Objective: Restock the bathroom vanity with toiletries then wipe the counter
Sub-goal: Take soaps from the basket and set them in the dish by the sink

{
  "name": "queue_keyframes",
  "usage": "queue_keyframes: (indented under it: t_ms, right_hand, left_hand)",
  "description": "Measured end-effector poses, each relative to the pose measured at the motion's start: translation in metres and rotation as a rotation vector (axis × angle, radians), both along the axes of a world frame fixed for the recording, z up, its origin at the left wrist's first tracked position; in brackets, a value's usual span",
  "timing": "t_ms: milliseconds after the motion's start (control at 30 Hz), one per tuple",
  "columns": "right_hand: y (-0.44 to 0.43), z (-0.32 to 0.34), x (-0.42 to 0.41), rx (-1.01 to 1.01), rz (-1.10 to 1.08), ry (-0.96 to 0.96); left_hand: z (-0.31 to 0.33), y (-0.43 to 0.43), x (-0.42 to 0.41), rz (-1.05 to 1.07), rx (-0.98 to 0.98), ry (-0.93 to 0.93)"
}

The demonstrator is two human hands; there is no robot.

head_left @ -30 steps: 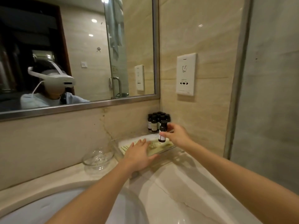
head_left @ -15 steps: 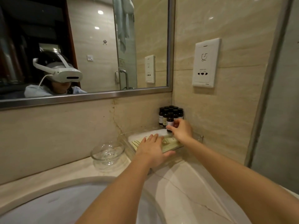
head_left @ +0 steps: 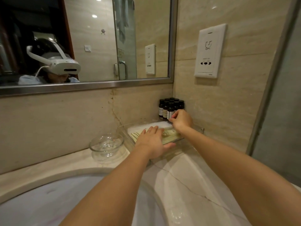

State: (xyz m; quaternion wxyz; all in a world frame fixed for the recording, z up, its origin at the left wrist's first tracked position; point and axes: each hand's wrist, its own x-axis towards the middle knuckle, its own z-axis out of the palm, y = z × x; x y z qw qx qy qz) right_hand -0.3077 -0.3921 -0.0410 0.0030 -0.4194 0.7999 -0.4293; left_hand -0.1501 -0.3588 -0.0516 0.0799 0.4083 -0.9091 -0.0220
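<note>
Several small dark toiletry bottles [head_left: 164, 106] with pale labels stand clustered in the counter's back right corner. My right hand [head_left: 181, 120] pinches the frontmost dark bottle [head_left: 170, 113], which stands upright at the front of that cluster. A clear acrylic tray [head_left: 197, 128] sits just in front of the bottles and holds flat pale packets [head_left: 171, 136] and a white folded item [head_left: 153, 124]. My left hand [head_left: 154, 142] rests flat on the tray's packets, fingers straight.
A clear glass bowl [head_left: 106, 145] stands left of the tray on the marble counter [head_left: 187, 185]. The white sink basin [head_left: 40, 203] curves along the lower left. A mirror [head_left: 97, 38] spans the back wall. A white socket plate [head_left: 210, 51] is on the right wall.
My right hand carried the dark bottle back from above the tray to the front of the bottle cluster. The left hand stayed flat on the tray.
</note>
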Motion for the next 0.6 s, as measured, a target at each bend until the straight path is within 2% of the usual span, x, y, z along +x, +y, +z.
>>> queue_keyframes:
  t_ms: [167,333,400,467,600]
  right_hand:
    - [0.001,-0.004,0.0,-0.004,-0.006,-0.01]
    - [0.029,-0.003,-0.002,-0.041,0.161,-0.187]
    - [0.056,0.002,-0.004,-0.056,0.305,-0.297]
    - [0.095,0.006,-0.007,-0.035,0.408,-0.325]
    - [0.188,0.001,-0.004,-0.077,0.414,-0.327]
  left_hand:
    - [0.003,0.003,0.0,0.007,-0.01,0.018]
    - [0.004,0.015,0.003,0.017,-0.049,0.098]
    - [0.003,0.026,0.007,0.032,-0.066,0.099]
    - [0.0,0.043,0.009,0.064,-0.085,0.062]
    - [-0.004,0.106,0.005,0.126,0.008,0.158]
